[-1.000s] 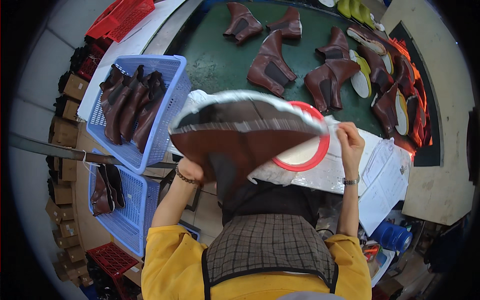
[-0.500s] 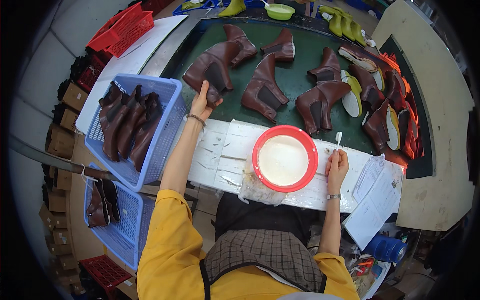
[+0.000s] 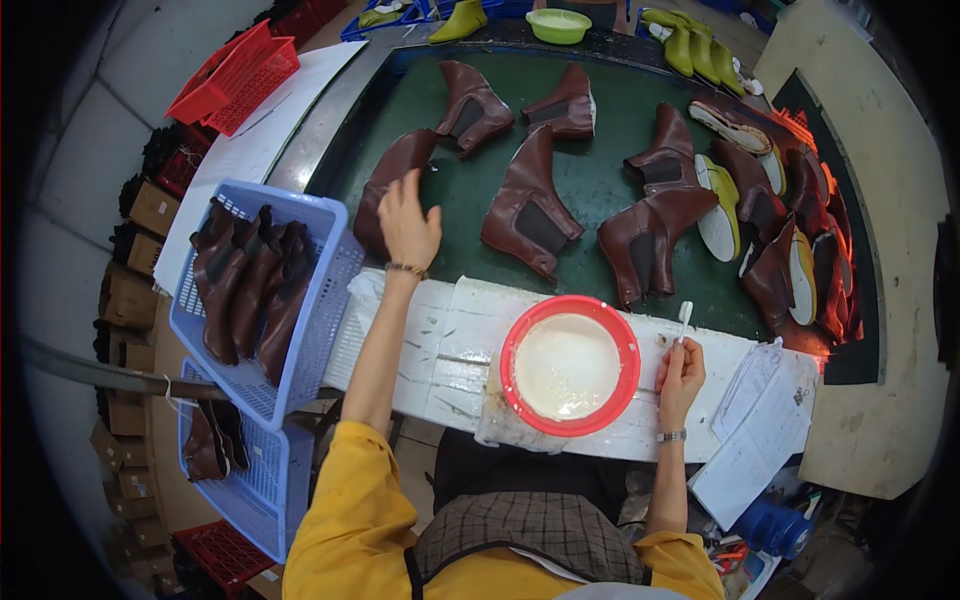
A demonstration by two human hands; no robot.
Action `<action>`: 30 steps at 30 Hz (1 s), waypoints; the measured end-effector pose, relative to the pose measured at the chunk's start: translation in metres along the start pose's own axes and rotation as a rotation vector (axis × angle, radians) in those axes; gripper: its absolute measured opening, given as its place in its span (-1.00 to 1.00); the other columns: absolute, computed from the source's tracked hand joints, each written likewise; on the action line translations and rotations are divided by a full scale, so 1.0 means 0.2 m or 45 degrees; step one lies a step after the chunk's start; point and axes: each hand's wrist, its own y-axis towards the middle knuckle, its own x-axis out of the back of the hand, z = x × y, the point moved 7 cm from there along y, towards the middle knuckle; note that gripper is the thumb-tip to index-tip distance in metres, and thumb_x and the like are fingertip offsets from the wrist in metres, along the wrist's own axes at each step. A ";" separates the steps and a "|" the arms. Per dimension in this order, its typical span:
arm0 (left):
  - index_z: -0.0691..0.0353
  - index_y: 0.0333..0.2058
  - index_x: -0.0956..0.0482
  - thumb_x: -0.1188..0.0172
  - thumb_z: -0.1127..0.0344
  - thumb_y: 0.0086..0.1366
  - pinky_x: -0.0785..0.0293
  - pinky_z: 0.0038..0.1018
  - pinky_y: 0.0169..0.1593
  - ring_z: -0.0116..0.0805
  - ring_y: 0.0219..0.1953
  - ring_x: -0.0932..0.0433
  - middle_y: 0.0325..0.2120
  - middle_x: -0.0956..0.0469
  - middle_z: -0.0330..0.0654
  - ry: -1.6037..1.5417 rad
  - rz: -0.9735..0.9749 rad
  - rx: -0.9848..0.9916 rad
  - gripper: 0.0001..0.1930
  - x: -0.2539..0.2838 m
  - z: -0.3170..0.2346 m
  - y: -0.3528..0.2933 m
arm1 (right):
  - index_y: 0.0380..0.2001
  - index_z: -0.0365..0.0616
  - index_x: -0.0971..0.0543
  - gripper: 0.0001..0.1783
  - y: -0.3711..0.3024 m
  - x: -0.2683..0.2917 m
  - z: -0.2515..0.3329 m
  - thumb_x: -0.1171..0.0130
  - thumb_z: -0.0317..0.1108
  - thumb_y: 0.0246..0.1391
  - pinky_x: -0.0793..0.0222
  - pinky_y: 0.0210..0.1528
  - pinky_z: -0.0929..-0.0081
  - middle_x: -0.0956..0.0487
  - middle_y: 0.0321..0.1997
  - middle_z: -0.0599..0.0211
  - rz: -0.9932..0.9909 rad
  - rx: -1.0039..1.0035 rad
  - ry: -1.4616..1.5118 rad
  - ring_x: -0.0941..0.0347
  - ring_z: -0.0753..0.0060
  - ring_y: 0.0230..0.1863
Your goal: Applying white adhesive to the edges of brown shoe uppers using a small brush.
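Note:
My left hand [image 3: 408,228] is open, fingers spread over a brown leather boot upper [image 3: 378,185] at the left of the green work surface. The hand covers part of that upper, and whether it touches the leather I cannot tell. Upright in my right hand [image 3: 682,372] is a white toothbrush [image 3: 685,314], pinched near the papers. Between my arms stands a red-rimmed bowl [image 3: 626,378] of creamy white liquid, on a white board [image 3: 425,345]. Beyond it lie another brown boot upper [image 3: 530,195] with a dark elastic panel and several more like it.
At left, a blue basket [image 3: 345,250] holds brown uppers, with a second blue basket [image 3: 285,505] below. Red crates [image 3: 250,85] stand at the back left. On the right are piled boots with yellow-edged soles [image 3: 803,275], glowing orange. A light green basin [image 3: 558,27] sits at the back.
My left hand has let go of the boot upper, which now rests farther left on the green surface. The view has tilted slightly. The toothbrush stays in my right hand.

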 end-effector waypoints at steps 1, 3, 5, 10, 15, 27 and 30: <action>0.08 0.24 -0.39 -0.39 0.36 0.10 -0.26 -0.01 0.29 0.16 0.21 -0.37 0.13 -0.44 0.06 0.005 0.081 -0.047 -0.31 -0.10 -0.04 0.07 | -0.10 -0.20 -0.49 -0.84 0.00 0.00 0.00 -0.07 -0.33 0.43 0.02 -0.74 0.73 -0.41 -0.50 0.54 0.000 -0.001 -0.004 -0.15 0.82 -0.70; 0.03 0.20 -0.47 -0.39 0.34 0.11 -0.26 -0.01 0.30 0.13 0.21 -0.37 0.13 -0.46 0.01 -0.003 0.153 -0.105 -0.37 -0.30 -0.08 0.22 | -0.08 -0.22 -0.49 -0.84 -0.01 0.01 0.00 -0.05 -0.35 0.43 -0.02 -0.72 0.73 -0.42 -0.49 0.53 -0.012 -0.010 -0.018 -0.17 0.81 -0.69; -0.08 0.19 -0.50 -0.42 0.29 0.10 -0.23 -0.06 0.33 0.04 0.23 -0.39 0.14 -0.50 -0.07 0.215 0.207 -0.254 -0.38 -0.56 -0.14 0.36 | -0.08 -0.22 -0.48 -0.85 -0.02 0.03 -0.01 -0.05 -0.37 0.42 -0.03 -0.72 0.74 -0.44 -0.49 0.53 -0.036 -0.014 -0.024 -0.18 0.81 -0.68; -0.09 0.02 -0.56 -0.07 0.24 0.35 -0.14 0.19 0.32 -0.04 0.20 -0.40 -0.06 -0.51 -0.14 0.693 0.217 -0.543 -0.71 -1.05 0.01 0.58 | -0.08 -0.22 -0.48 -0.87 -0.05 0.02 -0.02 -0.06 -0.42 0.40 -0.08 -0.69 0.75 -0.47 -0.47 0.51 -0.046 -0.056 -0.021 -0.22 0.80 -0.65; -0.04 -0.17 -0.66 -0.11 0.28 0.26 -0.38 0.01 0.01 -0.07 -0.04 -0.54 -0.24 -0.57 -0.18 0.500 0.097 -0.264 -0.79 -0.84 0.04 0.72 | -0.08 -0.21 -0.48 -0.87 -0.04 0.00 -0.02 -0.06 -0.40 0.40 -0.07 -0.71 0.76 -0.46 -0.48 0.51 -0.041 -0.103 -0.037 -0.22 0.80 -0.66; 0.10 -0.13 -0.70 -0.26 0.39 0.19 -0.55 -0.24 0.03 -0.03 -0.07 -0.63 -0.18 -0.69 -0.07 0.152 0.016 0.040 -0.75 1.03 0.09 0.13 | -0.10 -0.19 -0.49 -0.84 -0.03 0.01 0.04 -0.06 -0.32 0.44 0.06 -0.74 0.74 -0.38 -0.51 0.56 -0.035 0.075 -0.092 -0.10 0.84 -0.70; 0.15 0.00 -0.60 -0.22 0.36 0.22 -0.59 -0.10 0.00 0.10 -0.04 -0.64 -0.13 -0.66 0.07 0.706 0.551 0.599 -0.66 1.09 1.02 -0.11 | -0.14 -0.19 -0.50 -0.83 -0.03 -0.02 0.04 -0.08 -0.30 0.43 0.04 -0.74 0.74 -0.38 -0.54 0.59 0.007 0.101 -0.061 -0.12 0.85 -0.69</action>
